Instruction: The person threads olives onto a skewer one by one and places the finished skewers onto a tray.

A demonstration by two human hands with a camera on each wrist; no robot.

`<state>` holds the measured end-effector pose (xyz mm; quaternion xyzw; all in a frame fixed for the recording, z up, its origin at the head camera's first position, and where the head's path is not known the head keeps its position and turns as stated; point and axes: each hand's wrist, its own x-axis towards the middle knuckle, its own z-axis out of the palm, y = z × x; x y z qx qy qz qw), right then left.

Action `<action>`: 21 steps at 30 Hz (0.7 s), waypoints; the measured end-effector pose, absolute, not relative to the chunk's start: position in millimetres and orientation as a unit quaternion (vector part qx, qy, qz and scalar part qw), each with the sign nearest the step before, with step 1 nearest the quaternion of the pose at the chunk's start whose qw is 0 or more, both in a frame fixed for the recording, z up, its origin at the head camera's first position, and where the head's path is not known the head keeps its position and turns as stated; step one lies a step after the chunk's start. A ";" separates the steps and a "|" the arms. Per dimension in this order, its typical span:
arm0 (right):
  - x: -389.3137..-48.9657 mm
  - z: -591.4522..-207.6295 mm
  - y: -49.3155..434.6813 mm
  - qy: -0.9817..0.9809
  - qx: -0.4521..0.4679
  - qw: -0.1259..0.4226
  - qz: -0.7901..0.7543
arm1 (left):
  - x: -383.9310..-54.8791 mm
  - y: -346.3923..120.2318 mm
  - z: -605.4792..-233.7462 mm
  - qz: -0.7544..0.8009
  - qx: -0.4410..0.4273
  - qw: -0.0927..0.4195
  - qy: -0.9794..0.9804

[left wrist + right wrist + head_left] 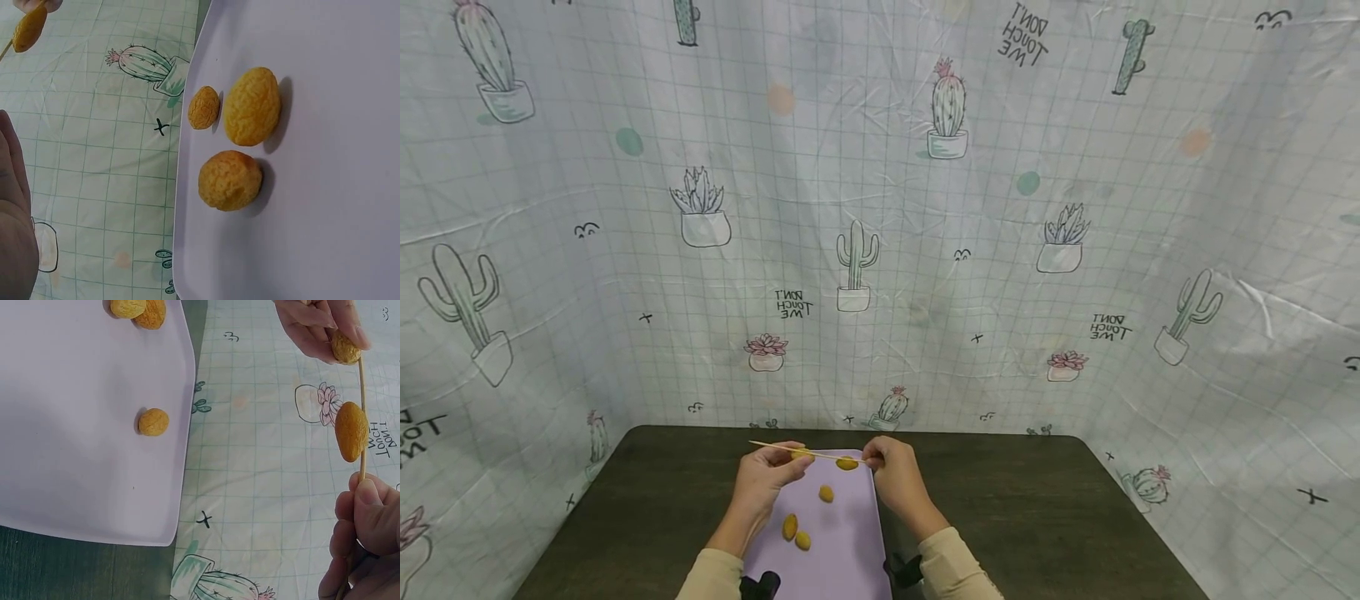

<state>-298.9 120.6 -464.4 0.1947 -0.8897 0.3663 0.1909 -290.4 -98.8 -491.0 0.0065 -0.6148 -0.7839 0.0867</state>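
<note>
A thin wooden skewer (829, 456) spans the gap between both hands above the far end of the lilac tray. My right hand (895, 479) pinches it near one end, thumb against curled fingers. An elongated golden fried ball (352, 432) sits along the skewer close to the right fingertips. At the other side, my left hand (763, 479) holds a second, rounder golden ball (345, 347) between thumb and fingers, right at the skewer. The skewer's tip sticks out past the left fingers in the head view. Only part of the left palm (14, 219) shows in the left wrist view.
Under the hands lies the lilac tray (842, 558) with three wrinkled golden balls: one (826, 493) near the far end, two (790, 527) side by side nearer. A dark wooden table (1015, 517) carries the tray. Behind hangs a cactus-print curtain (910, 333).
</note>
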 end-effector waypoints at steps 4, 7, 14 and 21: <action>-298.7 -464.5 120.2 -0.886 0.200 0.204 0.364 | -290.9 -97.4 -491.2 -0.786 0.003 0.086 -0.612; -298.3 -464.3 120.4 -0.884 0.204 0.212 0.363 | -292.1 -96.1 -492.3 -0.787 -0.001 0.085 -0.611; -298.8 -462.8 119.7 -0.885 0.200 0.206 0.366 | -295.8 -94.6 -496.0 -0.786 -0.012 0.086 -0.612; -298.2 -463.9 117.8 -0.882 0.208 0.214 0.364 | -295.2 -93.2 -496.1 -0.785 -0.008 0.085 -0.613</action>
